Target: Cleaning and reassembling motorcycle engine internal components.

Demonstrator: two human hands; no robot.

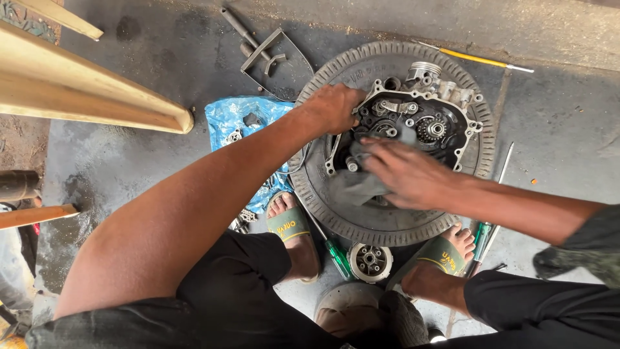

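Seen from above by a head camera, a person squats on a stained concrete floor (555, 129) over an opened engine case (413, 123), dark and oily, with small gears and shafts showing inside. The case lies on a tyre (336, 200) laid flat on the floor. The left hand (336, 106) rests on the case's upper left rim, fingers curled over the edge in a loose grip. The right hand (403, 173) presses a grey rag (358, 184) against the lower left part of the case, fingers closed together over the cloth. Both feet wear green sandals (290, 226) and stand against the near edge of the tyre. Between the feet lie a green-handled screwdriver (337, 255) and a round metal clutch part (370, 262). A blue plastic bag (239, 119) holding small metal pieces lies left of the tyre, under the left forearm. A dark metal bracket (274, 58) sits beyond the bag. A yellow-handled tool (478, 59) lies past the tyre's far edge. Pale wooden beams (84, 90) cross the upper left corner.
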